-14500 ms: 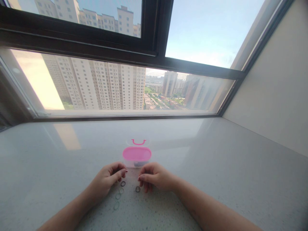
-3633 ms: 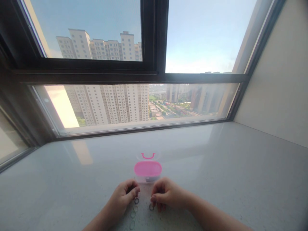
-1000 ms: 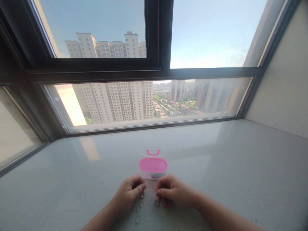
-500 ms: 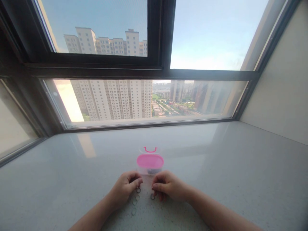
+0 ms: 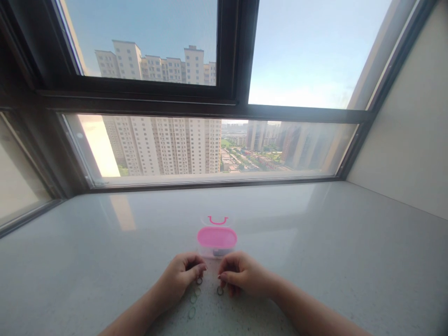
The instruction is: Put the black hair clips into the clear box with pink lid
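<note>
Left hand [image 5: 184,274] and right hand [image 5: 247,275] curl fingers near thumbs, any grip unclear, beside thin rings [image 5: 220,295] on speckled sill [image 5: 325,261]

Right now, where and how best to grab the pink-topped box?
Probably by its two rounded ends, from left and right: the pink-topped box is a long oval with both ends free. The left grip and right grip crowd its near side; the pink handle lies behind.
</note>
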The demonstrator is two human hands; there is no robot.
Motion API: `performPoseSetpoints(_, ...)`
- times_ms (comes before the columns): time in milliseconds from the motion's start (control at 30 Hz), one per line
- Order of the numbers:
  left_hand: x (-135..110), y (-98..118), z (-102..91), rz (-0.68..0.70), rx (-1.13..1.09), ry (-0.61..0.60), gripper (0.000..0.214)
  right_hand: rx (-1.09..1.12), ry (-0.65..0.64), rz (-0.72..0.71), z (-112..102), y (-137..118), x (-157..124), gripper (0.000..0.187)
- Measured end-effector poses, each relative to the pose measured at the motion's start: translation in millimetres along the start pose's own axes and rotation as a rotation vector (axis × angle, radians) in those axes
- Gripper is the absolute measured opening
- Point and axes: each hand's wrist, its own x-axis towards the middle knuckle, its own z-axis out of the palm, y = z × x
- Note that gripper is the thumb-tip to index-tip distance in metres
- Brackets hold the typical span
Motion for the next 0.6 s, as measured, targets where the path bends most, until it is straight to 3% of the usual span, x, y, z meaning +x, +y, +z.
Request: performPoseSetpoints(600, 0.9, 2.4, -0.2, -0.001, 0.013, -0.014, 0.021, -0.021, 0.007, -0.019, 0.0, 1.1, 0.4, 0.013)
